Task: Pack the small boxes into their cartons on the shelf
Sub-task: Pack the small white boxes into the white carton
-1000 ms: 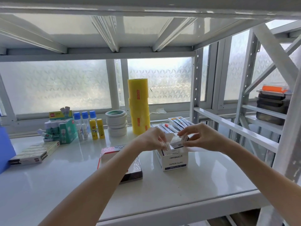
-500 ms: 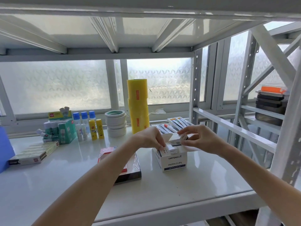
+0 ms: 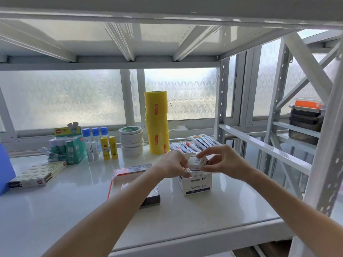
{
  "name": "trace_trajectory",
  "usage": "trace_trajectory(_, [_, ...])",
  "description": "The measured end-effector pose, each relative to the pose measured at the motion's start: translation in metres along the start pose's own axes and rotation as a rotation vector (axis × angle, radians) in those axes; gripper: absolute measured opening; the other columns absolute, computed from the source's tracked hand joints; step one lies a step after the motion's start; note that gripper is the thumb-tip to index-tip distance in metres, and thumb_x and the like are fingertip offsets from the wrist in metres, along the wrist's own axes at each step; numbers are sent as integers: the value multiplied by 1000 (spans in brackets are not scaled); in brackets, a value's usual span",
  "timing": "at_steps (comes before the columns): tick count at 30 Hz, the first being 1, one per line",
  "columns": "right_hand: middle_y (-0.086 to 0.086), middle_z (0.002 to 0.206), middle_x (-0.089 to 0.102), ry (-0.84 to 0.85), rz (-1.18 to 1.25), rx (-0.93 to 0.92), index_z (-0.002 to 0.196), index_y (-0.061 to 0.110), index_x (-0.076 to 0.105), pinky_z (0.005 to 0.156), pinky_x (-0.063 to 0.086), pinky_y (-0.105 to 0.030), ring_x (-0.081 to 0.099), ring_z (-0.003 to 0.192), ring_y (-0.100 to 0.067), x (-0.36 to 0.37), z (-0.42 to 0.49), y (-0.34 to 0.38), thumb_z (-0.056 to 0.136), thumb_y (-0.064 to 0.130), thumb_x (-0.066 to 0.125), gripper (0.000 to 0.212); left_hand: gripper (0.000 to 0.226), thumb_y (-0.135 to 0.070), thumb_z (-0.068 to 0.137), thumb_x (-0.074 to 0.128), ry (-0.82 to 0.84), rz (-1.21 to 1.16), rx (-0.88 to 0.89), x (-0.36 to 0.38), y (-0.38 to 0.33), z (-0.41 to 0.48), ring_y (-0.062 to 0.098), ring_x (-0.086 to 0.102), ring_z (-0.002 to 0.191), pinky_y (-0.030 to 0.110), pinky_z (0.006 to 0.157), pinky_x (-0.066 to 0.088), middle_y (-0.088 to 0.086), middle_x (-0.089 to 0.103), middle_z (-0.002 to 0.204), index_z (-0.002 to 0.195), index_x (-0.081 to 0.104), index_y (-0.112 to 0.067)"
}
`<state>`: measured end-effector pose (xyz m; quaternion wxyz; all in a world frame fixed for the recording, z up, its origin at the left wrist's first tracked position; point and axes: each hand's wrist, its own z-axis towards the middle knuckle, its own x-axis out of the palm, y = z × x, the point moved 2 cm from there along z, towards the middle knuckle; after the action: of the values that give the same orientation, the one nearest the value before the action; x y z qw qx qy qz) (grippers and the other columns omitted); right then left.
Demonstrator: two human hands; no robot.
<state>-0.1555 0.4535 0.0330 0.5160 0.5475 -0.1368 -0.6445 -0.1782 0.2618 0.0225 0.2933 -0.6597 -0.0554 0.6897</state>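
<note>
A white paper-clip carton (image 3: 197,184) stands open on the white shelf (image 3: 74,206), right of centre. Just above its mouth I hold a small white box (image 3: 196,162) with both hands. My left hand (image 3: 172,165) pinches its left end, fingertips reaching down into the carton. My right hand (image 3: 220,162) grips its right end and top. More small boxes show inside the carton, mostly hidden by my fingers.
A flat red-edged pack (image 3: 130,182) lies left of the carton. Behind stand a yellow film roll stack (image 3: 156,123), white tape rolls (image 3: 131,140), glue sticks and bottles (image 3: 104,143), a green box (image 3: 74,147) and pen packs (image 3: 193,143). A shelf upright (image 3: 221,101) rises at the right.
The small box has risen a little above the carton's mouth, both hands still on it. The view has shifted slightly.
</note>
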Motion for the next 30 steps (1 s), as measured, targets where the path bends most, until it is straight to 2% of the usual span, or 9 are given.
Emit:
trace_trajectory(5, [-6, 87, 76, 11, -16, -34, 95, 25, 71, 79, 59, -49, 73, 79, -23, 6, 3, 6, 65, 11, 83, 35, 44, -21, 61, 86, 69, -327, 92, -11, 1, -5, 24, 68, 81, 49, 87, 54, 22, 74, 98, 97, 73, 1])
trace_trajectory(11, [-7, 107, 72, 0, 137, 32, 105, 18, 69, 86, 56, -36, 71, 96, -24, 6, 9, 9, 78, 10, 75, 29, 45, -14, 60, 87, -41, -390, 79, -16, -1, -9, 21, 66, 73, 45, 80, 57, 20, 75, 87, 99, 71, 0])
trace_trajectory(14, [-13, 116, 68, -15, 274, 112, 113, 20, 68, 93, 49, -29, 65, 108, -25, 4, 15, 6, 85, 7, 66, 30, 42, -37, 61, 87, -266, -240, 74, -14, -10, -16, 14, 46, 53, 33, 53, 38, 8, 60, 57, 72, 72, 1])
trace_trajectory(17, [-16, 115, 68, 124, 491, 202, 123, 10, 60, 97, 50, -29, 67, 105, -24, 12, 19, 5, 86, 12, 66, 38, 59, -64, 62, 74, -484, 96, 60, -12, -29, -26, 17, 51, 49, 32, 49, 39, 7, 64, 55, 62, 67, -6])
trace_trajectory(19, [-12, 116, 69, 176, 438, 225, 121, 11, 61, 101, 48, -33, 69, 104, -19, 15, 21, 1, 78, 23, 76, 47, 57, -68, 61, 72, -522, 176, 48, -11, -38, -27, 19, 60, 58, 30, 53, 41, 0, 63, 60, 67, 66, -11])
trace_trajectory(21, [-8, 123, 65, 161, 267, 220, 115, 22, 66, 102, 46, -33, 66, 108, -17, 11, 22, 0, 68, 36, 83, 52, 52, -63, 59, 77, -468, 160, 44, -13, -40, -23, 20, 60, 64, 29, 55, 39, -3, 61, 66, 71, 63, -15])
trace_trajectory(24, [-2, 122, 58, 146, 45, 191, 111, 29, 64, 90, 44, -24, 57, 111, -12, -4, 25, 1, 61, 42, 83, 55, 46, -45, 60, 86, -209, 63, 27, -16, -26, -15, 20, 64, 78, 32, 68, 51, 0, 67, 79, 87, 69, -12])
trace_trajectory(27, [0, 117, 61, 204, -88, 161, 104, 30, 66, 94, 49, -34, 59, 108, -16, -9, 29, 3, 54, 43, 88, 56, 49, -38, 72, 80, -19, 149, -27, -14, -13, -13, 23, 63, 103, 35, 89, 52, 5, 68, 109, 111, 68, -11])
trace_trajectory(30, [6, 108, 66, 253, -376, 102, 100, 31, 64, 91, 50, -33, 61, 103, -11, 6, 33, 5, 55, 44, 87, 52, 45, -37, 77, 74, 81, 181, -56, -8, -10, -10, 22, 62, 99, 30, 80, 47, 10, 70, 114, 112, 71, -9])
